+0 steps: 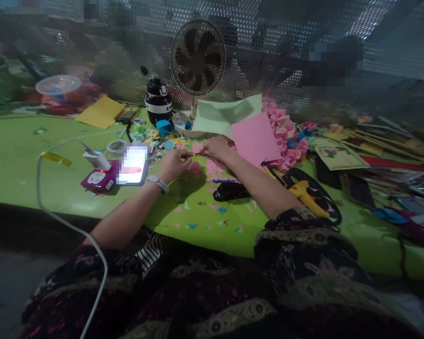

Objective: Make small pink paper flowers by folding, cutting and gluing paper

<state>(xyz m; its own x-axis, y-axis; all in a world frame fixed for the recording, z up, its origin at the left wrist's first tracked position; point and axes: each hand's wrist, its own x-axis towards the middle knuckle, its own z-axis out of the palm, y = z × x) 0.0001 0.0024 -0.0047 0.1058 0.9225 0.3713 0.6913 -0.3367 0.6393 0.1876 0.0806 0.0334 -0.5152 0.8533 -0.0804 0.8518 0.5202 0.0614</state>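
Seen from the head camera, a person's bare hands work close together over a scrap-strewn green table [17, 155]. The right hand [216, 148] reaches a small pink piece [198, 149] with its fingertips; whether they are clamped on it cannot be told. The left hand [175, 165] curls beside a folded pink piece [194, 167], thumb and forefinger close together, their hold on it likewise unclear. Both pieces lie between the hands, in front of the fan [198, 57].

Loose scraps appear the likeliest trouble: a gust from the fan, if running, could scatter them. The right forearm, crossing just beside a large pink sheet [257, 140], might drag it into the pink paper heap [286, 134]. A white cable [38, 172], looping over the table's front edge near the left arm, could snag on a sleeve.

Behind the hands, a shallow dish [178, 123] at the fan's foot holds blue bits. The black bottle [158, 104] stands upright, its contents hidden; a knock could spill any liquid onto the paper. At far left, a clear plastic tub [59, 84] shows something blue, too blurred to name.
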